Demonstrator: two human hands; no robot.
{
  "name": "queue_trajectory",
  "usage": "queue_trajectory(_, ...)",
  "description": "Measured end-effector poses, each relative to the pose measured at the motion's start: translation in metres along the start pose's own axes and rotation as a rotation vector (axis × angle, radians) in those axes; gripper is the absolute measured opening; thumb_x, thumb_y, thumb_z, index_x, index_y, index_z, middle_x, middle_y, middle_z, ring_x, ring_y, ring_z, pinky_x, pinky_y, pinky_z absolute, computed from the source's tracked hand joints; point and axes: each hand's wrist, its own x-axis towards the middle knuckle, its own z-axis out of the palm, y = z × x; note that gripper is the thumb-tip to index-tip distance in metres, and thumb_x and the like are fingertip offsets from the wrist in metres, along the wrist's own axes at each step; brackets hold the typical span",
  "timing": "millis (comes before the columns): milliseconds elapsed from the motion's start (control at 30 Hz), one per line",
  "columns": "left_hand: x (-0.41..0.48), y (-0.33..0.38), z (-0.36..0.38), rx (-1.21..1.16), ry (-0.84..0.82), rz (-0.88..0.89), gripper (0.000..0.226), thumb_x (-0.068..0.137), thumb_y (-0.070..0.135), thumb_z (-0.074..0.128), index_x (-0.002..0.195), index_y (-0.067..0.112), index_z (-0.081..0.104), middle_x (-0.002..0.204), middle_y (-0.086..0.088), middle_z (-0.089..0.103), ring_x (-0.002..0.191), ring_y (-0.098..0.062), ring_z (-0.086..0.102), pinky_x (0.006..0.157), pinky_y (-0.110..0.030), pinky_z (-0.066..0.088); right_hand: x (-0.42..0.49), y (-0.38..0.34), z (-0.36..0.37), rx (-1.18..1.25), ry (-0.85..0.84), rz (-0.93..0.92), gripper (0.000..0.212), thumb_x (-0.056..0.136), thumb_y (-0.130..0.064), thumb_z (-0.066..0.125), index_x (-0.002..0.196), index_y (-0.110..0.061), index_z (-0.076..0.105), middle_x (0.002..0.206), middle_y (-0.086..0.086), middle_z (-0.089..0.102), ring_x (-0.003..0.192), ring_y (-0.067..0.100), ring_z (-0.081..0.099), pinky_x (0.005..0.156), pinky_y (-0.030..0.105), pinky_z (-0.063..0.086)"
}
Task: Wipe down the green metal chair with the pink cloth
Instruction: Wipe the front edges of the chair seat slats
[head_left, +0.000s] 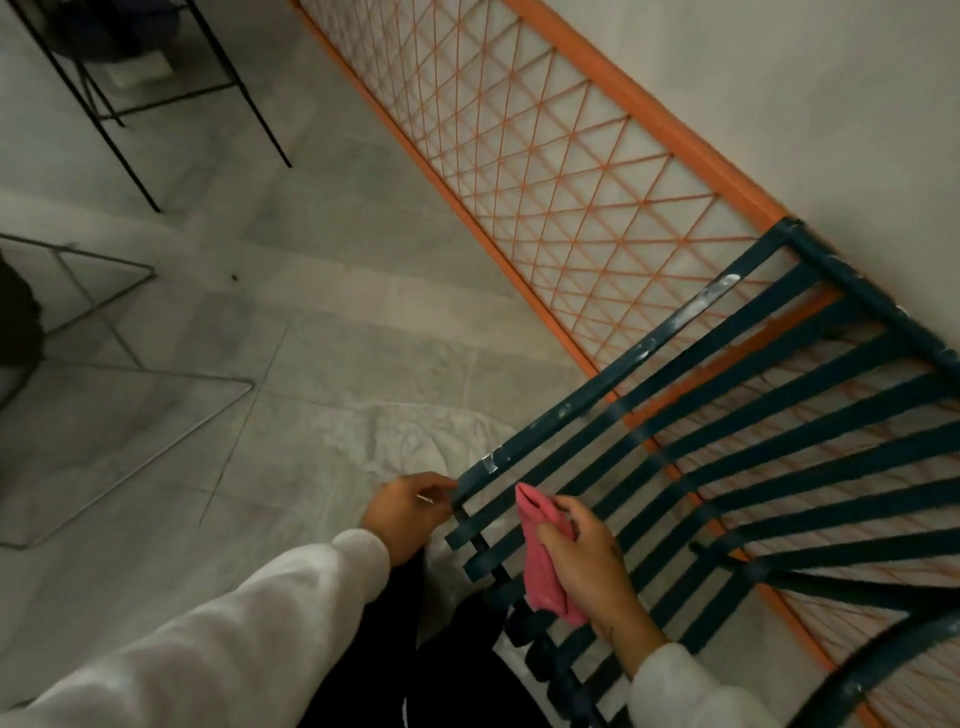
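The green metal chair (727, 415) fills the right of the head view, its dark slats fanning out from the near edge and marked with pale paint smears. My left hand (410, 512) grips the near left corner of the slatted frame. My right hand (592, 561) holds the folded pink cloth (540, 551) over the slats near the front edge, the cloth's tip pointing up and away from me. Both sleeves are white and fleecy.
An orange frame with diamond string lattice (545, 171) leans along the white wall behind the chair. A crumpled white sheet (415, 441) lies on the grey tiled floor under the chair. Black wire-frame furniture (156, 104) stands at the upper left, more wire legs (104, 322) at the left.
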Motion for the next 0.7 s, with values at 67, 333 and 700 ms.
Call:
queue_trajectory(67,0.014,-0.012,0.005,-0.014,0.030,0.005,0.021,0.086,0.014,0.068,0.100,0.029,0.069,0.092,0.009,0.070,0.082,-0.003,0.065,0.082,-0.018,0.052,0.015,-0.002,0.004,-0.066,-0.019,-0.056,0.015,0.096,-0.034,0.057,0.110,-0.042,0.058,0.096,-0.012,0.066,0.076,0.003,0.065,0.069,0.022,0.058)
queue_trajectory(333,0.061,-0.032,0.026,0.015,-0.030,0.023,0.048,0.080,0.016,0.076,0.125,0.021,0.062,0.118,0.001,0.064,0.107,-0.013,0.060,0.091,-0.020,0.044,0.055,-0.004,0.025,-0.257,0.065,-0.274,0.036,0.097,-0.027,0.055,0.132,-0.030,0.057,0.126,-0.021,0.063,0.114,-0.005,0.059,0.104,0.026,0.047)
queue_trajectory(700,0.084,-0.044,0.031,-0.016,-0.033,0.090,0.036,0.082,0.012,0.074,0.117,0.015,0.066,0.112,-0.004,0.067,0.101,-0.017,0.063,0.093,-0.023,0.048,0.085,-0.002,0.046,-0.535,0.226,-0.351,0.047,0.096,-0.027,0.058,0.142,-0.022,0.050,0.115,0.005,0.057,0.092,0.006,0.050,0.083,0.009,0.035)
